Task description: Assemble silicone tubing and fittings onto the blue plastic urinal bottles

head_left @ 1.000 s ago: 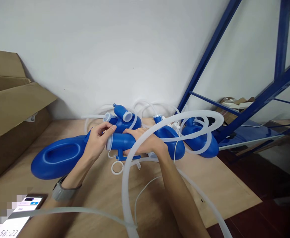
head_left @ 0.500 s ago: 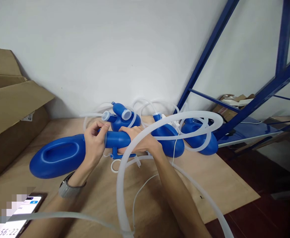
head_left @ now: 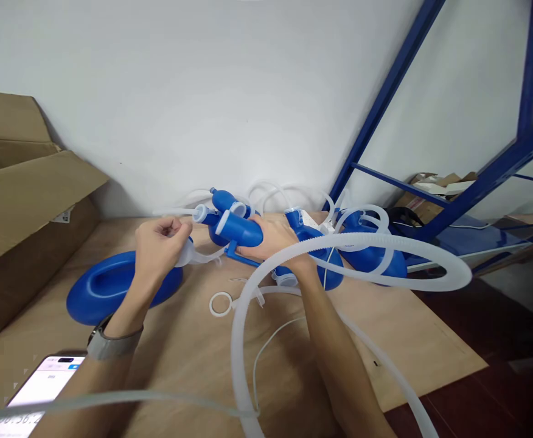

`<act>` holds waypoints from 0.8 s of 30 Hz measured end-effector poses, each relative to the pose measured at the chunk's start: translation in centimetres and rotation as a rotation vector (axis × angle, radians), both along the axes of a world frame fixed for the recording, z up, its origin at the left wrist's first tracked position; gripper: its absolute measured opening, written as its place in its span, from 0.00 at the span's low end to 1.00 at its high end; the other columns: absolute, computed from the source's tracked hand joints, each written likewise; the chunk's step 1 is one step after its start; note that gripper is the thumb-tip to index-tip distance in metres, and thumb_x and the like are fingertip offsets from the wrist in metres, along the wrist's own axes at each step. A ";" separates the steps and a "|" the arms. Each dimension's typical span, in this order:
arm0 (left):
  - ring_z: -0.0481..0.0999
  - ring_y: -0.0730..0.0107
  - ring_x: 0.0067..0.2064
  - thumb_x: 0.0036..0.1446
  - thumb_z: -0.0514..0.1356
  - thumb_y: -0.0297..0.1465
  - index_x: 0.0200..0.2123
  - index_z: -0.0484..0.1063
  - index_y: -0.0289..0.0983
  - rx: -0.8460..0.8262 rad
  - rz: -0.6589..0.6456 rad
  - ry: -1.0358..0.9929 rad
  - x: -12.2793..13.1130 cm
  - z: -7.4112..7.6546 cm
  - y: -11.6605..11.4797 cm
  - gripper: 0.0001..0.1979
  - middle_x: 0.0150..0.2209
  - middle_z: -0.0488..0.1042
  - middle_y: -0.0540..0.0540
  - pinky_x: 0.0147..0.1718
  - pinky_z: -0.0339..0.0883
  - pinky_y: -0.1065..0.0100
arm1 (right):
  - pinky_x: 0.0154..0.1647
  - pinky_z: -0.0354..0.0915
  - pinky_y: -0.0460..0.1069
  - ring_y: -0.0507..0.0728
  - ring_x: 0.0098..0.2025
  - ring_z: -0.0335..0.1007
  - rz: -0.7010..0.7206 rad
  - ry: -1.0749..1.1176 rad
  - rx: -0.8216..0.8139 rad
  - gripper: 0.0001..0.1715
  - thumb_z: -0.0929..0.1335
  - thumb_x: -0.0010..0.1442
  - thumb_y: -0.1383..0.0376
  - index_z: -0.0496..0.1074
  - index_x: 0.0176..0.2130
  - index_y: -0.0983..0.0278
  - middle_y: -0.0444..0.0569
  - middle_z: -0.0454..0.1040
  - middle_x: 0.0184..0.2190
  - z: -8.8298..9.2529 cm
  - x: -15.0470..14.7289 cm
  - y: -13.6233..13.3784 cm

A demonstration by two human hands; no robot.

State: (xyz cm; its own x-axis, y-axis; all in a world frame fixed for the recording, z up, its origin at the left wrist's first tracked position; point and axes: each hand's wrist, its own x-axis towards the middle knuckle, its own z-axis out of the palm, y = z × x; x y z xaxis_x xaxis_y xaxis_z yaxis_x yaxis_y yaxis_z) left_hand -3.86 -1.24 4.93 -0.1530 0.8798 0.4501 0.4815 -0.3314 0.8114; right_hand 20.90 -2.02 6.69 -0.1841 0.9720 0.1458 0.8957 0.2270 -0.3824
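My left hand (head_left: 159, 246) is closed at the neck of a blue plastic urinal bottle (head_left: 86, 301), which lies on its side on the table; hand and wrist hide part of it. A translucent cap with a strap (head_left: 188, 254) hangs by the neck. In my right hand (head_left: 278, 240) is a blue urinal funnel (head_left: 241, 231), a short wide tube with a pale rim facing left and a blue side handle. It is apart from the bottle. A ribbed translucent hose (head_left: 243, 316) loops around my right forearm. Between the hands lies a white ring (head_left: 221, 304).
Further blue bottles (head_left: 367, 252) with coiled hoses stand along the wall. An open cardboard box (head_left: 33, 231) is at the left. A phone (head_left: 38, 389) lies at the front left. The blue metal shelf (head_left: 467, 243) is at the right, beyond the table edge.
My right hand has moved right and up with the blue funnel, which now sits apart from the bottle neck. My left hand has shifted slightly left.
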 end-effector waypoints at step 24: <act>0.75 0.62 0.36 0.61 0.64 0.42 0.35 0.69 0.41 0.130 -0.414 0.448 2.1 -0.7 -1.2 0.12 0.35 0.77 0.48 0.40 0.67 0.61 | 0.53 0.70 0.59 0.71 0.54 0.76 0.204 0.044 -0.092 0.39 0.76 0.56 0.49 0.69 0.63 0.57 0.55 0.79 0.54 -0.2 3.0 -0.5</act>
